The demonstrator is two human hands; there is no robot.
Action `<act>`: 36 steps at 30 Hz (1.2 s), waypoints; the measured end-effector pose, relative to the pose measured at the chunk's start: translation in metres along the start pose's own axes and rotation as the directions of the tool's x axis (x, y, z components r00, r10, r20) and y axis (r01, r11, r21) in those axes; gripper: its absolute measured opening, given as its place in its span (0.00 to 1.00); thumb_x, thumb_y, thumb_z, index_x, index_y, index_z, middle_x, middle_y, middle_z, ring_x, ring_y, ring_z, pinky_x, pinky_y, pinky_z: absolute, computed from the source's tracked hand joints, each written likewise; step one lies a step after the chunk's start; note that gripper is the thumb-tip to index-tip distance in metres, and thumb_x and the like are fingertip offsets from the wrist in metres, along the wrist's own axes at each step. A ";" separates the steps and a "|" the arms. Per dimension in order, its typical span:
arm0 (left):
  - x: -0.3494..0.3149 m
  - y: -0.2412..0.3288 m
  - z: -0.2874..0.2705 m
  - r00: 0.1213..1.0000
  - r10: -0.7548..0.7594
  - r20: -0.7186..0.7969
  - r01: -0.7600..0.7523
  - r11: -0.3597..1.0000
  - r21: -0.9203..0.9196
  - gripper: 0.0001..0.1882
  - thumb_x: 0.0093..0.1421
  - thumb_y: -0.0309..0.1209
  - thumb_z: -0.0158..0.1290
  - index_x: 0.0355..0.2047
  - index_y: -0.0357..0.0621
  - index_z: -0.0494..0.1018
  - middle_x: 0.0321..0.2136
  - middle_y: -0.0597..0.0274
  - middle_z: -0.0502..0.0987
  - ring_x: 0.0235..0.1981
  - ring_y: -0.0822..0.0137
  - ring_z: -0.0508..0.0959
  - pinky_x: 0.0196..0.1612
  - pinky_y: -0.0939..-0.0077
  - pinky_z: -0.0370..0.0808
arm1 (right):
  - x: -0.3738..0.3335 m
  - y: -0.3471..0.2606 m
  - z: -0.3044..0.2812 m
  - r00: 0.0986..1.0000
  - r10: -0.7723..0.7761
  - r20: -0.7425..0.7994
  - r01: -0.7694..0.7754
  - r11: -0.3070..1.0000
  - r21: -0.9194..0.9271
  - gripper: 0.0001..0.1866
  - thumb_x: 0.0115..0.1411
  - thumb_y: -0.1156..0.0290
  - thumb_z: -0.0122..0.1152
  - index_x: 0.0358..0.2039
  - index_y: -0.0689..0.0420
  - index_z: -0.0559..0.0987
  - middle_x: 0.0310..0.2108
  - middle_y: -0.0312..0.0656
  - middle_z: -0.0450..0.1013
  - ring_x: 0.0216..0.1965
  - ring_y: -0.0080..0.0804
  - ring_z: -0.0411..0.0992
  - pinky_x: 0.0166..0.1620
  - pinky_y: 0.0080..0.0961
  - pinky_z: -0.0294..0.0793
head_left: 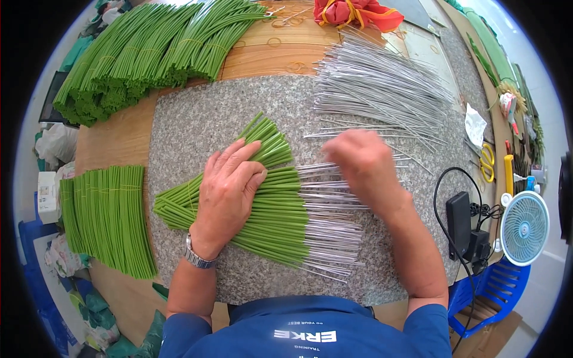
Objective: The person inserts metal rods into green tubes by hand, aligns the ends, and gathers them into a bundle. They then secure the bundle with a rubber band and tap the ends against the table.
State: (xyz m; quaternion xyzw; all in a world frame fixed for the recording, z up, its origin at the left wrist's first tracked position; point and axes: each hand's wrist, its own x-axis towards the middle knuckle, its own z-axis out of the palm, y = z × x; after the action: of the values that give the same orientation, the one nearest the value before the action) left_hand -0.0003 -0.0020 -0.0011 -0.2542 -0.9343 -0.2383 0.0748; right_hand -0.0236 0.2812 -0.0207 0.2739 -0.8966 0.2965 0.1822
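My left hand (230, 194) lies over a fanned bundle of thin green plastic tubes (274, 221), its fingers bent around them and the thumb pressing on the top. A rubber band (190, 196) circles the bundle's narrow left end. Silvery wires (334, 237) stick out of many tubes on the right; the far group of tubes (271, 146) shows no wires. Above the far wire ends is my right hand (363, 160), closed, with its fingertips blurred. Whether it pinches a wire cannot be made out. Beyond it lies a loose heap of wires (382, 83).
Banded green tube bundles are stacked far left (143, 48), with another bundle (108, 221) at left. A red cloth bag (358, 13) sits at the back. On the right are yellow-handled scissors (487, 162), a black power adapter (458, 224) with cable, and a blue fan (524, 228).
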 end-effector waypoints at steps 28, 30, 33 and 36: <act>0.001 0.001 0.000 1.000 0.008 0.009 -0.008 1.000 0.013 0.08 0.67 0.28 0.63 0.45 0.42 0.83 0.61 0.52 0.81 0.66 0.44 0.76 0.68 0.49 0.71 | -0.008 0.032 -0.014 0.982 -0.067 0.178 0.077 0.996 -0.055 0.08 0.61 0.76 0.64 0.35 0.56 0.72 0.33 0.42 0.72 0.39 0.43 0.77 0.45 0.40 0.75; 0.001 0.001 0.000 1.000 0.009 0.009 -0.009 1.000 0.012 0.08 0.67 0.28 0.63 0.45 0.42 0.83 0.61 0.52 0.81 0.66 0.44 0.76 0.68 0.50 0.71 | -0.009 0.032 -0.013 0.979 -0.056 0.194 0.066 0.997 -0.045 0.08 0.61 0.77 0.64 0.36 0.56 0.72 0.33 0.42 0.72 0.39 0.43 0.77 0.45 0.40 0.75; 0.001 0.001 0.002 1.000 0.010 0.010 -0.010 1.000 0.008 0.08 0.67 0.28 0.63 0.45 0.42 0.84 0.61 0.52 0.81 0.66 0.44 0.76 0.68 0.50 0.71 | -0.010 0.032 -0.012 0.983 -0.063 0.174 0.067 0.998 -0.020 0.07 0.62 0.76 0.64 0.36 0.56 0.73 0.33 0.42 0.72 0.39 0.43 0.76 0.45 0.40 0.75; 0.001 0.001 0.001 1.000 0.009 0.011 -0.009 1.000 0.006 0.08 0.67 0.28 0.63 0.45 0.42 0.84 0.61 0.52 0.81 0.66 0.44 0.76 0.68 0.50 0.71 | -0.010 0.033 -0.010 0.986 -0.072 0.152 0.074 0.997 -0.012 0.07 0.62 0.76 0.64 0.35 0.56 0.73 0.33 0.42 0.72 0.39 0.42 0.76 0.46 0.40 0.74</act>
State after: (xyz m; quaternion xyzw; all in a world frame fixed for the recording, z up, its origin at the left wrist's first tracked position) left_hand -0.0008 -0.0002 -0.0010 -0.2596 -0.9343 -0.2337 0.0716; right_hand -0.0339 0.3137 -0.0321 0.3266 -0.8999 0.2598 0.1266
